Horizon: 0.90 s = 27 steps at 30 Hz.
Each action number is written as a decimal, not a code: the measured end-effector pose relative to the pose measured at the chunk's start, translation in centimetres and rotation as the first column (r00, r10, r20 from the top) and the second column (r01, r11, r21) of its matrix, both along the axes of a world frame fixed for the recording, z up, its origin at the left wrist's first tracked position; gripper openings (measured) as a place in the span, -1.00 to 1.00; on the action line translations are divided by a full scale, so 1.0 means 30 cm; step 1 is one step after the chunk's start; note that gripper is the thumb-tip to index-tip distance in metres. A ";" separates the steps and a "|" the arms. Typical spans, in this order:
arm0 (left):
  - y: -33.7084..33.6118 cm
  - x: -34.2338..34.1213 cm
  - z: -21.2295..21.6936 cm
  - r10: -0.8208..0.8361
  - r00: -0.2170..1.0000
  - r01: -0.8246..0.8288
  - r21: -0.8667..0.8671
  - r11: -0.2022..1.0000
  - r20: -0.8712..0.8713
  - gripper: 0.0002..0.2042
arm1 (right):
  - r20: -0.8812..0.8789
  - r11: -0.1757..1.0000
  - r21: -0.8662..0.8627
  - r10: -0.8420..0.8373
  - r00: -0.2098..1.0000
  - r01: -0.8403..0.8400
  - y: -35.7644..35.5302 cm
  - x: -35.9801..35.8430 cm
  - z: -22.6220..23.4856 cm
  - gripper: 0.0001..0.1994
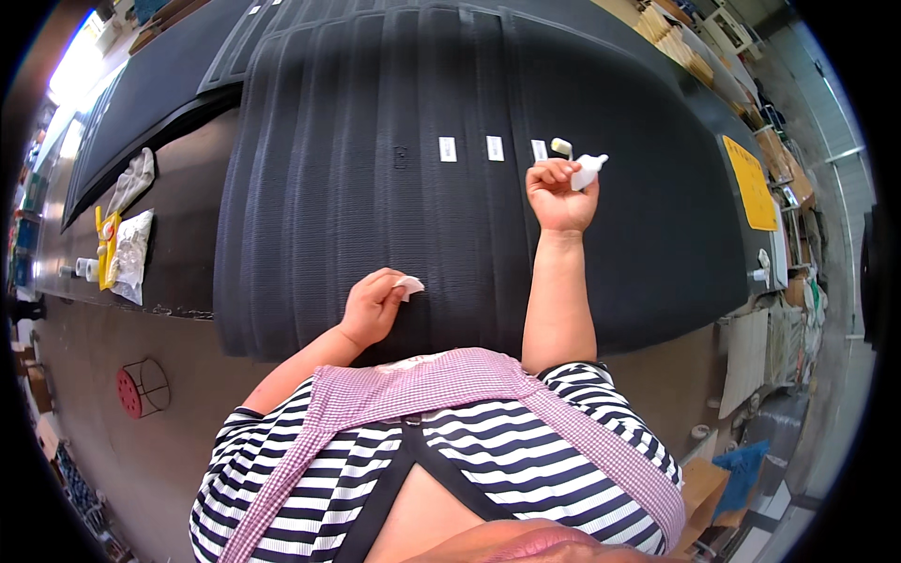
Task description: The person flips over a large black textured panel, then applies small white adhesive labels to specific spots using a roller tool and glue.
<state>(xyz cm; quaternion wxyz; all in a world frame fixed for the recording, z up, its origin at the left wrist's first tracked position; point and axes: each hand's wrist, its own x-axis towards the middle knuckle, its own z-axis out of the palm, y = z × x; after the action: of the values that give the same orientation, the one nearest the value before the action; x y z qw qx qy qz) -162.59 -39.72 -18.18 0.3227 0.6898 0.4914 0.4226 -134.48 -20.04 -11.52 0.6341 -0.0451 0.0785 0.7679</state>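
Several black ribbed mats lie overlapping across the table in front of me. Three small white labels sit in a row on them: a left label, a middle label and a right label. My right hand is closed around a small white squeeze bottle, its nozzle pointing up and right, close to the right label. Just beyond that hand is a small pale yellowish piece. Near the mats' front edge, my left hand pinches a small white piece of paper or cloth.
At the left of the table lie a clear plastic bag, a yellow tool-like object and a grey glove. A yellow sheet is at the right edge. A red-topped stool stands on the floor at left.
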 end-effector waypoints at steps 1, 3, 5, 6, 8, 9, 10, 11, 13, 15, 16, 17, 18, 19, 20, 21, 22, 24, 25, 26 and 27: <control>-0.001 0.003 0.000 0.009 1.000 -0.009 0.006 1.000 -0.009 -0.83 | -0.048 0.999 0.024 -0.027 0.998 0.028 0.007 0.053 0.001 -0.49; 0.003 0.011 0.005 0.017 1.000 -0.017 -0.004 1.000 0.008 -0.83 | -0.133 0.992 -0.022 -0.123 0.983 0.121 0.029 0.161 -0.031 -0.56; -0.001 -0.001 0.002 0.028 1.000 -0.028 -0.036 0.999 -0.011 -0.81 | -0.177 0.976 -0.183 -0.150 0.973 0.117 0.046 0.217 -0.057 -0.62; 0.003 0.002 0.011 0.051 0.998 -0.049 -0.051 0.998 0.036 -0.84 | -0.206 0.970 -0.210 -0.164 0.965 0.120 0.053 0.238 -0.066 -0.65; 0.024 -0.002 -0.019 0.127 0.974 -0.078 -0.253 0.964 0.186 -0.73 | -0.233 0.972 -0.202 -0.167 0.958 0.121 0.072 0.276 -0.106 -0.67; 0.040 0.003 -0.008 0.197 0.946 -0.078 -0.407 0.910 0.259 -0.70 | -0.228 0.981 -0.173 -0.124 0.966 0.085 0.085 0.316 -0.136 -0.62; 0.052 0.010 0.020 0.275 0.876 -0.039 -0.510 0.860 0.396 -0.69 | -0.258 0.974 -0.216 -0.126 0.958 0.070 0.080 0.312 -0.130 -0.58; 0.066 0.027 0.063 0.358 0.775 0.020 -0.588 0.809 0.520 -0.68 | -0.246 0.966 -0.243 -0.155 0.957 0.094 0.074 0.315 -0.128 -0.55; 0.085 0.046 0.140 0.396 0.746 0.054 -0.642 0.764 0.535 -0.69 | -0.219 0.956 -0.271 -0.179 0.959 0.117 0.046 0.320 -0.111 -0.43; 0.088 0.054 0.192 0.440 0.693 0.068 -0.659 0.749 0.572 -0.68 | -0.095 0.941 -0.311 -0.170 0.981 0.133 -0.006 0.243 -0.031 -0.38; 0.089 0.055 0.203 0.447 0.665 0.090 -0.658 0.747 0.598 -0.68 | 0.020 0.960 -0.244 -0.134 0.991 0.135 -0.037 0.207 0.003 -0.37; 0.089 0.053 0.204 0.445 0.649 0.096 -0.646 0.757 0.618 -0.68 | 0.139 0.976 -0.171 -0.109 0.984 0.132 -0.069 0.165 0.034 -0.35; 0.088 0.052 0.206 0.440 0.633 0.102 -0.632 0.768 0.637 -0.68 | 0.309 0.987 -0.058 -0.127 0.943 0.152 -0.106 0.102 0.068 -0.42; 0.088 0.054 0.209 0.431 0.619 0.115 -0.619 0.777 0.657 -0.68 | 0.407 0.992 0.077 -0.122 0.905 0.098 -0.131 0.053 0.079 -0.57; 0.090 0.058 0.218 0.455 0.601 0.103 -0.629 0.771 0.656 -0.68 | 0.519 0.965 0.262 -0.132 0.845 -0.010 -0.168 -0.013 0.082 -0.73; 0.093 0.063 0.233 0.476 0.585 0.094 -0.638 0.764 0.657 -0.68 | 0.621 0.956 0.283 -0.121 0.774 -0.077 -0.200 -0.080 0.057 -0.84; 0.094 0.064 0.240 0.500 0.564 0.082 -0.648 0.758 0.657 -0.68 | 0.769 0.897 0.386 -0.184 0.612 -0.215 -0.264 -0.156 0.047 -0.86; 0.100 0.058 0.228 0.525 0.504 0.086 -0.644 0.760 0.686 -0.69 | 0.976 0.816 0.209 -0.142 0.163 -0.539 -0.348 -0.254 0.043 -0.82; 0.101 0.056 0.219 0.537 0.473 0.087 -0.644 0.760 0.699 -0.70 | 0.982 0.819 0.190 -0.161 0.101 -0.542 -0.372 -0.301 0.021 -0.76; 0.099 0.054 0.214 0.549 0.446 0.072 -0.640 0.765 0.707 -0.70 | 0.957 0.792 0.238 -0.289 -0.002 -0.562 -0.376 -0.333 -0.007 -0.72; 0.097 0.055 0.209 0.560 0.419 0.057 -0.636 0.770 0.715 -0.71 | 0.953 0.769 0.267 -0.301 0.040 -0.581 -0.378 -0.359 -0.026 -0.66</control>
<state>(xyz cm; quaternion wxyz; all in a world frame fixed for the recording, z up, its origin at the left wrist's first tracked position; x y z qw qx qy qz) -160.94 -36.80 -11.92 0.6462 0.1504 0.4574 0.5921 -145.24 -31.37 -12.30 0.3942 -0.3587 -0.6354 0.5587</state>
